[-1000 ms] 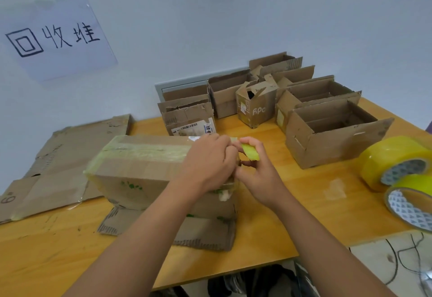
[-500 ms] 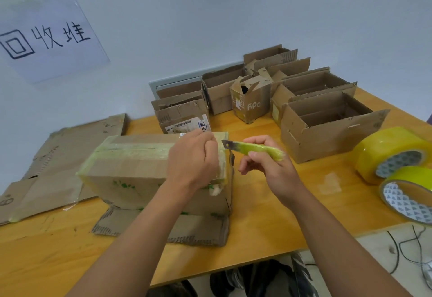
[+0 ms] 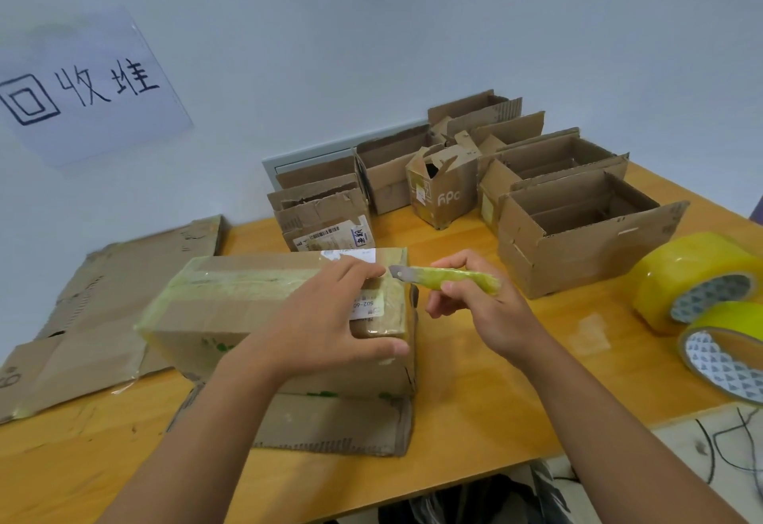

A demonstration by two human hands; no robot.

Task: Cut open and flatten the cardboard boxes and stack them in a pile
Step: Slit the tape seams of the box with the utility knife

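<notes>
The right hand (image 3: 479,309) curls its fingers and thumb around a yellow-green utility knife (image 3: 450,279), the short metal blade sticking out to the left and its tip meeting the far right top edge of a taped box (image 3: 247,309). The left hand (image 3: 330,325) lies over the right end of that box, fingers spread and nearly straight on the top face, the thumb pressed along the near side just below the edge. A white shipping label (image 3: 365,309) shows between the left fingers, and a second white slip sits at the far top edge of the box.

The taped box is closed, with a strip of yellowish tape running along its top from left to right, and it stands near the middle of the wooden table (image 3: 516,412) on a flattened piece of cardboard (image 3: 330,428). To the left, flattened cardboard sheets (image 3: 103,309) lie spread on the table against the wall.

Farther back and to the right stands a cluster of open cardboard boxes (image 3: 569,230), their flaps up. At the right edge of the table are two rolls of yellow tape (image 3: 697,280), one behind the other. On the wall at the upper left hangs a paper sign (image 3: 82,86) with handwritten characters.
</notes>
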